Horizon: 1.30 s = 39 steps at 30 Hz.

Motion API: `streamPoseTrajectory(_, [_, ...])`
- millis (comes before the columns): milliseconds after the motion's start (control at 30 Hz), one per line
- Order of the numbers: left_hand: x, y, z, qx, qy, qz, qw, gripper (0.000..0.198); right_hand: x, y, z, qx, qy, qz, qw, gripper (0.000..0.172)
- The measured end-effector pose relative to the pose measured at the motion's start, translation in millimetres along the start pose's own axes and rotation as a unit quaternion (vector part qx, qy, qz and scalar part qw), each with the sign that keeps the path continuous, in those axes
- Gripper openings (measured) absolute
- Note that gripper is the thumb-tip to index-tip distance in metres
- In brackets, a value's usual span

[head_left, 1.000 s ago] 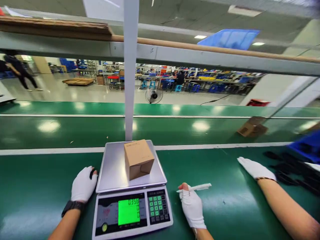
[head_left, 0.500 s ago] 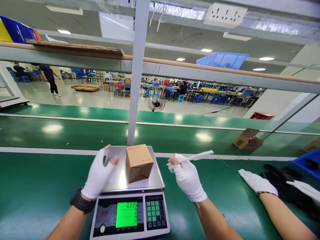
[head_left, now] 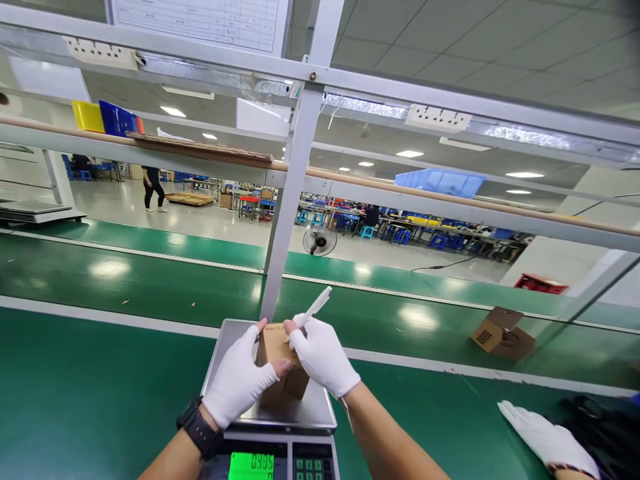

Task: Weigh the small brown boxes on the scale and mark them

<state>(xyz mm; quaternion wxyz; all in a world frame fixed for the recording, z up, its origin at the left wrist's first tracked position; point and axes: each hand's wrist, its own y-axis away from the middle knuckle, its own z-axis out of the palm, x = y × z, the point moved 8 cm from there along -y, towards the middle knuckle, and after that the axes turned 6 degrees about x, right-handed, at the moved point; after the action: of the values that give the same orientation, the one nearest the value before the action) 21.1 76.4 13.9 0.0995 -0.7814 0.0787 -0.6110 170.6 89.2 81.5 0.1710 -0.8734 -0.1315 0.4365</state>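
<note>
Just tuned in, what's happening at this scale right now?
A person in white gloves has both hands on a small cardboard box that sits on the metal pan of a digital scale. The left hand grips the box's near side, and the right hand rests on its top while holding a white pen. The scale's green display is lit. A co-worker's gloved hand lies on the green belt at right.
</note>
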Motion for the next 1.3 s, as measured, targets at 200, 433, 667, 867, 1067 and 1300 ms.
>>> streamPoseTrajectory(200, [1.8,0.5,0.9,-0.003,0.017,-0.012,1.000,0.090,3.0,0.3,-0.9,0.013,0.006,0.010,1.000,0.037])
streamPoseTrajectory(433, [-3.2,-0.8,1.5,-0.005,0.010,0.001,1.000,0.086,3.6,-0.8,-0.9,0.019,0.012,0.012,1.000,0.036])
streamPoseTrajectory(667, [-3.1,-0.5,0.2,0.003,0.024,0.002,1.000,0.085,1.6,0.0,-3.0,0.040,0.031,0.003,0.999,0.036])
streamPoseTrajectory(867, [-5.2,-0.9,2.8,-0.010,0.025,-0.002,1.000,0.087,2.7,1.8,-5.0,0.054,0.018,0.002,0.998,0.037])
streamPoseTrajectory(1067, [-2.5,-2.1,2.3,-0.006,0.019,-0.002,1.000,0.089,6.7,0.4,-6.9,0.083,0.010,-0.010,0.996,0.039])
streamPoseTrajectory(1300, [27.8,24.8,-11.2,0.121,-0.241,0.254,0.929,0.052,-16.0,31.3,2.4,0.076,-0.229,-0.012,0.970,0.040])
